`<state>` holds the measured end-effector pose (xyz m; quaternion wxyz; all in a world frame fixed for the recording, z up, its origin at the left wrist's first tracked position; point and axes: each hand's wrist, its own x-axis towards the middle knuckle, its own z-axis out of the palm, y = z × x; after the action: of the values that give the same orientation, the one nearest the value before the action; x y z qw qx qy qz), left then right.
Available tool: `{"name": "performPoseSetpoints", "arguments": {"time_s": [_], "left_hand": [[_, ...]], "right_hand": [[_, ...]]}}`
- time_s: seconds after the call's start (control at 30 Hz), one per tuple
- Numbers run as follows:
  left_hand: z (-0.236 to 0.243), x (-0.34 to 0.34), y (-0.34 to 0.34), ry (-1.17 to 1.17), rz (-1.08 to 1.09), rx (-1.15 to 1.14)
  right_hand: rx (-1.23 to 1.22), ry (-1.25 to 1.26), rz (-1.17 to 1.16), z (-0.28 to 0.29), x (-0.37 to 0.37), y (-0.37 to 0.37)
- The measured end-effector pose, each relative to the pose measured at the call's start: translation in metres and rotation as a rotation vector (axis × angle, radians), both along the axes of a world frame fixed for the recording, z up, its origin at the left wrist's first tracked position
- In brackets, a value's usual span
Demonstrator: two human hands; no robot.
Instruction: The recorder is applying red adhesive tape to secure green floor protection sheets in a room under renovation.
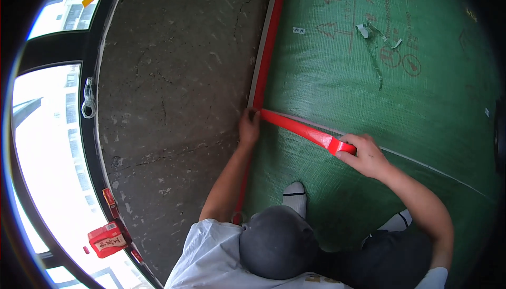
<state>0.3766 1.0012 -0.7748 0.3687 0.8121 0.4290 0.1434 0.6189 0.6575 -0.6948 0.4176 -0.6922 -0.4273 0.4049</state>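
Observation:
A strip of red tape (298, 125) stretches over the green protective sheet, between my two hands. My left hand (249, 126) has its fingers closed on the strip's far-left end, at the border of the sheet and the bare concrete. In my right hand (366, 156) is the roll of red tape (343, 148), gripped between thumb and fingers. The strip slants down to the right, close to a pale seam (421, 167) in the green sheet (327, 89). Another red tape line (270, 41) runs along the sheet's left edge, beside a grey strip.
Rough, cracked concrete (168, 78) lies to the left, bounded by a dark window frame (94, 99). A red package (108, 240) rests by the window. Torn green-and-white scraps (374, 44) lie on the sheet. My socked foot (295, 197) stands below the tape.

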Motion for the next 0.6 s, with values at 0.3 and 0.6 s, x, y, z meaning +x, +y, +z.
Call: {"name": "performPoseSetpoints", "arguments": {"time_s": [0.3, 0.6], "left_hand": [[-0.025, 0.013, 0.016, 0.238, 0.102, 0.401], [-0.041, 0.011, 0.010, 0.257, 0.161, 0.402]], "right_hand": [[-0.033, -0.129, -0.074, -0.001, -0.016, 0.055], [-0.069, -0.211, -0.071, -0.013, -0.024, 0.056]]}}
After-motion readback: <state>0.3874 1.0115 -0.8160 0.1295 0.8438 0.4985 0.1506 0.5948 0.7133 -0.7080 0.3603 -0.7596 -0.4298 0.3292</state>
